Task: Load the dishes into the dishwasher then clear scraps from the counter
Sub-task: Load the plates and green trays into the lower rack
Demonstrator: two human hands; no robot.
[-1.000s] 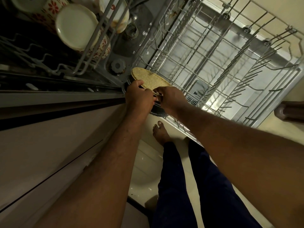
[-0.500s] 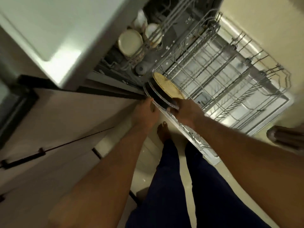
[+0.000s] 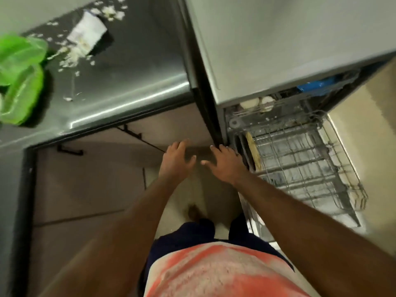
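- Hovering in front of the pale cabinet front (image 3: 96,179), the left hand (image 3: 177,161) is spread wide with straight fingers and has hold of nothing
- The right hand (image 3: 225,166) is spread the same way, palm down and empty. Its fingertips reach the dark left edge of the dishwasher (image 3: 278,39), and whether they touch it cannot be told
- The lower rack (image 3: 300,168) stands pulled out over the floor, to the right of both hands
- At the rack's left end, just beside the right hand, dark plates (image 3: 241,144) stand on edge, with a tan plate (image 3: 254,151) upright against their right side
- Under the dishwasher's grey top, pale cups or bowls (image 3: 249,102) sit in the upper level. A blue thing (image 3: 317,85) lies further in, too blurred to name
- The counter (image 3: 132,86), dark and shiny, lies left of the dishwasher, well apart from both hands
- White scraps (image 3: 70,60) are scattered over the counter's far part, around a white packet (image 3: 86,36) lying on its side
- A green plastic bag (image 3: 19,78) sits at the counter's left edge, near the scraps
- A black handle (image 3: 69,151) shows on the cabinet below the counter
- A bare foot (image 3: 194,212) rests on the pale floor between cabinet and rack, below a red-and-white shirt (image 3: 214,271)
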